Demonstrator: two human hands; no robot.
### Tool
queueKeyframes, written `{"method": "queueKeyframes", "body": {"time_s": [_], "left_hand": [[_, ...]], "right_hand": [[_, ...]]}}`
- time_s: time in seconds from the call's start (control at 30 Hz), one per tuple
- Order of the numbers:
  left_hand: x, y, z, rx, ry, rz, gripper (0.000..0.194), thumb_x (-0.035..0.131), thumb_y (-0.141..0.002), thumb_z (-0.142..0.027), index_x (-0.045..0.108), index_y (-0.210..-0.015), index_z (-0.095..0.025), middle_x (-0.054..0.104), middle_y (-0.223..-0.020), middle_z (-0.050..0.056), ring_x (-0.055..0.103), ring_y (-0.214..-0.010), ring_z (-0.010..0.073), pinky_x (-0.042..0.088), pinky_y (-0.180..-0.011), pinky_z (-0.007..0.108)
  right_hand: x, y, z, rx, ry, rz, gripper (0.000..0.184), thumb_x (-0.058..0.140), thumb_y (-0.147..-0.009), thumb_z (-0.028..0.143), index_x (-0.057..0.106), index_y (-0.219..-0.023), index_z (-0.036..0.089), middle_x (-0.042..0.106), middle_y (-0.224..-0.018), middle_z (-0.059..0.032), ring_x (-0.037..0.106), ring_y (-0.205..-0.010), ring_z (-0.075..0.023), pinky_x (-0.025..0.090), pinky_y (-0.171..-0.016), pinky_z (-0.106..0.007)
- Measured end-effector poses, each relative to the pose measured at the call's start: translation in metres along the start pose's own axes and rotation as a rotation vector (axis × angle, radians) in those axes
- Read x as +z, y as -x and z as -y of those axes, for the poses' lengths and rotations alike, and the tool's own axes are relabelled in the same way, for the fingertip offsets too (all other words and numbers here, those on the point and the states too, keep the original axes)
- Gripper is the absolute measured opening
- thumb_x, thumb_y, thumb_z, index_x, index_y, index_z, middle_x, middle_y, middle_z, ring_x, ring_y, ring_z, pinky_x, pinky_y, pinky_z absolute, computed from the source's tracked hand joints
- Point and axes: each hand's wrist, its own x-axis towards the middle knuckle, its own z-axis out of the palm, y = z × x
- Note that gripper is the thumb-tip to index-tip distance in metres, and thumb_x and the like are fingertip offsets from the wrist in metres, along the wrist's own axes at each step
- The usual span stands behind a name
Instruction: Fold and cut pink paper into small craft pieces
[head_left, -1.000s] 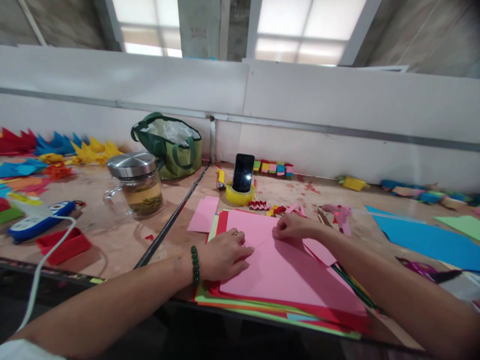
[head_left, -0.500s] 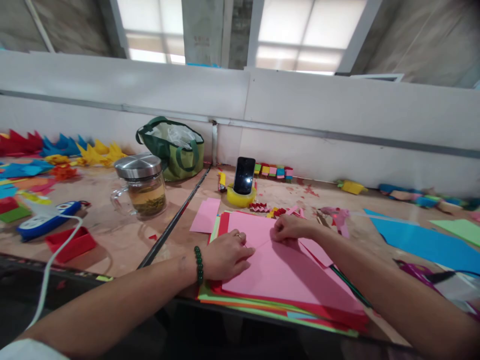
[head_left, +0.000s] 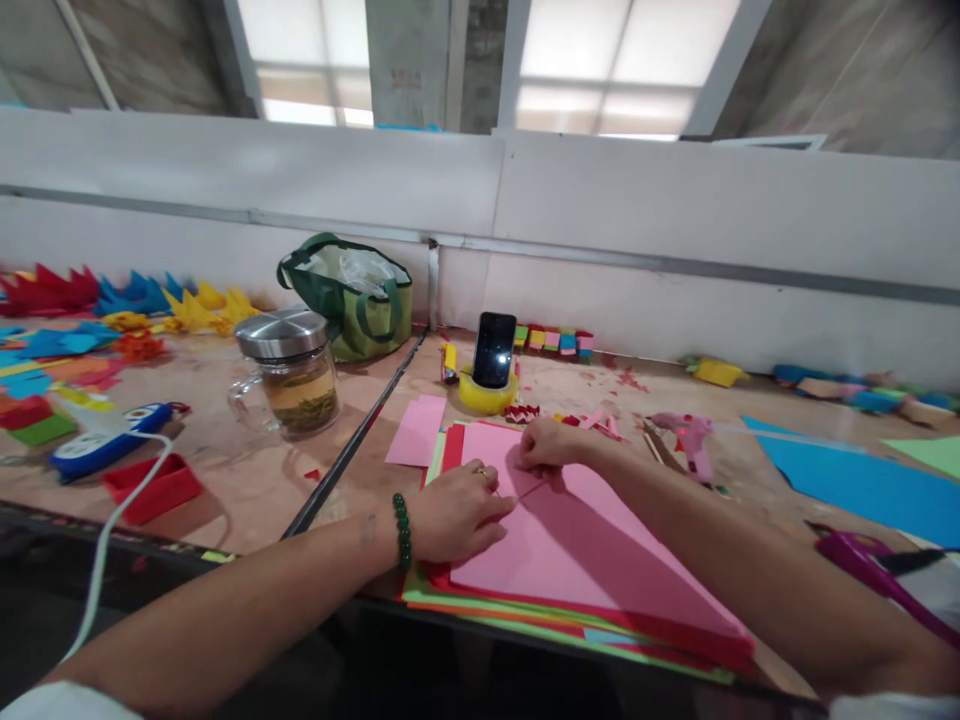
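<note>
A sheet of pink paper (head_left: pixel 592 555) tops a stack of coloured sheets at the table's front edge. My left hand (head_left: pixel 461 510), with a ring and a green bead bracelet, rests on its left part, fingers bent and pressed down on pink paper. Just beyond and to the right, my right hand (head_left: pixel 551 447) is closed in a pinch above the sheet. A thin edge of pink paper runs between the two hands; pink on pink makes its outline hard to see, and my right fingers partly hide it.
A phone (head_left: pixel 494 350) leans in a yellow tape roll (head_left: pixel 487 393). To the left are a glass tea mug (head_left: pixel 289 385), a green bag (head_left: pixel 367 315) and a red paper box (head_left: pixel 152 488). On the right lie a pink glue gun (head_left: pixel 694 440), blue paper (head_left: pixel 862 475) and purple-handled scissors (head_left: pixel 862 570).
My right hand has moved left, closer to my left hand, and its fingers have shifted along the paper. My left hand stays in place on the sheet. The view has shifted slightly.
</note>
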Motion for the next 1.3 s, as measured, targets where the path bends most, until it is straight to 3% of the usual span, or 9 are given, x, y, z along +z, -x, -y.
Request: {"method": "queueKeyframes", "body": {"time_s": [0.2, 0.33, 0.5, 0.6, 0.83, 0.97, 1.07, 1.17, 1.3], "left_hand": [[-0.001, 0.0, 0.0, -0.007, 0.022, 0.001, 0.024, 0.049, -0.092, -0.033, 0.064, -0.103, -0.019, 0.059, -0.101, 0.011, 0.053, -0.093, 0.0239, 0.044, -0.085, 0.037], [0.001, -0.002, -0.004, -0.052, 0.007, -0.029, 0.021, 0.049, -0.092, -0.033, 0.064, -0.096, -0.019, 0.059, -0.096, 0.009, 0.054, -0.092, 0.023, 0.044, -0.084, 0.036], [0.003, -0.02, -0.009, -0.195, -0.085, -0.002, 0.029, 0.056, -0.087, -0.045, 0.057, -0.094, -0.016, 0.063, -0.095, 0.01, 0.056, -0.091, 0.0263, 0.046, -0.076, 0.037], [0.006, -0.037, -0.007, -0.255, -0.119, 0.001, 0.039, 0.058, -0.084, -0.05, 0.055, -0.099, -0.015, 0.064, -0.095, 0.013, 0.059, -0.09, 0.0288, 0.047, -0.072, 0.037], [0.015, -0.052, 0.0, -0.27, -0.121, -0.014, 0.028, 0.055, -0.086, -0.043, 0.059, -0.091, -0.016, 0.064, -0.093, 0.012, 0.06, -0.09, 0.0274, 0.046, -0.076, 0.038], [0.014, -0.048, 0.005, -0.289, -0.072, -0.04, 0.025, 0.043, -0.091, -0.03, 0.061, -0.084, -0.015, 0.065, -0.086, 0.012, 0.061, -0.084, 0.0257, 0.045, -0.074, 0.037], [0.013, -0.047, 0.015, -0.304, -0.002, -0.038, 0.024, 0.042, -0.088, -0.021, 0.063, -0.079, -0.016, 0.067, -0.081, 0.009, 0.062, -0.078, 0.0227, 0.045, -0.069, 0.033], [0.013, -0.046, 0.026, -0.329, 0.081, -0.039, 0.022, 0.045, -0.085, -0.017, 0.065, -0.094, -0.017, 0.069, -0.083, 0.005, 0.062, -0.074, 0.0184, 0.045, -0.065, 0.027], [0.012, -0.044, 0.027, -0.388, 0.116, -0.095, 0.052, 0.051, -0.081, -0.015, 0.044, -0.133, -0.015, 0.066, -0.103, 0.009, 0.061, -0.089, 0.0208, 0.047, -0.075, 0.03]], "right_hand": [[-0.011, 0.01, -0.045, 0.082, -0.005, -0.114, 0.024, 0.056, -0.093, 0.036, 0.062, -0.09, 0.013, 0.062, -0.072, 0.0027, 0.057, -0.054, -0.0075, 0.05, -0.052, -0.022], [-0.002, 0.025, -0.049, 0.033, 0.011, -0.292, 0.035, 0.039, -0.099, 0.036, 0.061, -0.084, 0.014, 0.06, -0.064, 0.0013, 0.054, -0.049, -0.0087, 0.043, -0.049, -0.022], [0.017, 0.031, -0.045, -0.156, 0.067, -0.463, 0.022, 0.063, -0.081, 0.035, 0.062, -0.071, 0.015, 0.065, -0.071, -0.0029, 0.058, -0.066, -0.015, 0.039, -0.059, -0.024], [0.026, 0.028, -0.049, -0.221, 0.059, -0.52, 0.015, 0.064, -0.077, 0.03, 0.063, -0.073, 0.015, 0.066, -0.073, -0.0033, 0.057, -0.068, -0.0157, 0.038, -0.06, -0.024], [0.035, 0.026, -0.058, -0.26, 0.013, -0.61, 0.016, 0.055, -0.084, 0.031, 0.064, -0.083, 0.017, 0.066, -0.082, -0.0044, 0.058, -0.074, -0.0168, 0.039, -0.065, -0.026], [0.035, 0.029, -0.058, -0.271, -0.02, -0.607, 0.032, 0.043, -0.092, 0.044, 0.063, -0.091, 0.019, 0.066, -0.082, -0.0039, 0.058, -0.074, -0.0166, 0.039, -0.065, -0.026], [0.035, 0.03, -0.057, -0.255, -0.029, -0.609, 0.039, 0.047, -0.089, 0.053, 0.06, -0.103, 0.019, 0.065, -0.08, -0.0028, 0.058, -0.071, -0.0166, 0.038, -0.062, -0.026], [0.037, 0.032, -0.054, -0.238, -0.003, -0.605, 0.042, 0.064, -0.077, 0.052, 0.06, -0.105, 0.021, 0.065, -0.082, -0.0019, 0.058, -0.072, -0.0169, 0.038, -0.062, -0.025], [0.04, 0.034, -0.049, -0.189, 0.044, -0.629, 0.047, 0.071, -0.071, 0.045, 0.058, -0.111, 0.023, 0.066, -0.088, -0.002, 0.059, -0.075, -0.0172, 0.038, -0.064, -0.026]]}}
